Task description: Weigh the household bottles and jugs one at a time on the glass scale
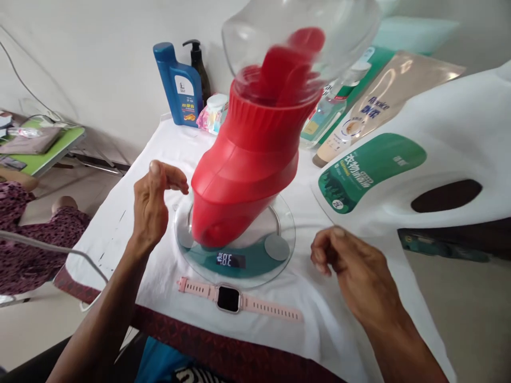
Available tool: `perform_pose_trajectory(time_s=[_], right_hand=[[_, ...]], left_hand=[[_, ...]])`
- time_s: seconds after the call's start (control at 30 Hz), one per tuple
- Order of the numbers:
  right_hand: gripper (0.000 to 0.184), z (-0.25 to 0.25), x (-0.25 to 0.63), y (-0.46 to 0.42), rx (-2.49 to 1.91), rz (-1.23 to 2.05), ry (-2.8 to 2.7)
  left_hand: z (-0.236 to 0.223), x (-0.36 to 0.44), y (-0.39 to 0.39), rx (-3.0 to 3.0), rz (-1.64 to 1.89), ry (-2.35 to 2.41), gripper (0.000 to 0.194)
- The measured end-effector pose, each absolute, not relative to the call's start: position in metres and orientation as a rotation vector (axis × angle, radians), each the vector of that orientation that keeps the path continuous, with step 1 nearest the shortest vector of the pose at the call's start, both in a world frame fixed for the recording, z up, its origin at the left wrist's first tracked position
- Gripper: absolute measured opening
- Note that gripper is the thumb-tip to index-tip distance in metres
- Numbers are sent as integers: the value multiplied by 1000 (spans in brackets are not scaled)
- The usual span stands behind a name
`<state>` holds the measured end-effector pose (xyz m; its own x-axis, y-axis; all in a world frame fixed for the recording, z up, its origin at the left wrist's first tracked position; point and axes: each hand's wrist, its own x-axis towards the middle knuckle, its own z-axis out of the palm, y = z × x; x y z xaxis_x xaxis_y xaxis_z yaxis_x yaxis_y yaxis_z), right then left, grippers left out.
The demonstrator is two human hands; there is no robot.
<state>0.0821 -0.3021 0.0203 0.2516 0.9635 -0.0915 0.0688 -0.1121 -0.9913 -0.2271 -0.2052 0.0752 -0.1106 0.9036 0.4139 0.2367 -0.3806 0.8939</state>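
Note:
A red plastic container (247,159) with a clear upper part (339,32) stands on a round glass scale (239,268), leaning to the right in view. Red paddle-shaped pieces (291,66) show through the clear part, somewhat blurred. The scale's display (230,260) is lit, its figures upside down to me. My left hand (154,199) is just left of the container, fingers bent and apart, holding nothing. To the right of the scale, my right hand (349,266) hovers loosely curled with nothing visible in it. A pink-strapped smartwatch (229,298) lies in front of the scale.
At right a large white jug (423,122) with a green label stands close to my right hand. Behind are a beige Rejoice bottle (371,106), a blue bottle (179,88), a dark pump bottle (199,69) and a small white-lidded jar (216,109). A seated person (40,234) is at left.

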Motion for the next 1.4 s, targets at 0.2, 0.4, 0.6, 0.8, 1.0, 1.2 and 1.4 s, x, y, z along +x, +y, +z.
perform_pose_trajectory(time_s=[0.2, 0.4, 0.6, 0.8, 1.0, 1.2, 1.4], right_hand=[[57, -11, 64, -253, -1425, 937, -829], [55, -24, 68, -258, -1401, 909, -917], [52, -24, 70, -258, -1425, 886, -945], [51, -24, 70, -259, -1428, 887, -949], [49, -24, 70, -260, -1433, 878, -952], [49, -25, 70, -260, -1424, 884, -955], [51, -28, 72, -260, -1427, 864, -974]], left_hand=[[44, -218, -190, 1492, 1564, 1333, 74], [38, -224, -193, 1466, 1579, 1362, 76], [34, -229, -194, 1480, 1558, 1431, 73], [29, -232, -194, 1501, 1567, 1426, 68], [29, -230, -195, 1483, 1564, 1448, 67], [29, -228, -199, 1488, 1554, 1436, 65], [31, -226, -203, 1508, 1568, 1430, 64]])
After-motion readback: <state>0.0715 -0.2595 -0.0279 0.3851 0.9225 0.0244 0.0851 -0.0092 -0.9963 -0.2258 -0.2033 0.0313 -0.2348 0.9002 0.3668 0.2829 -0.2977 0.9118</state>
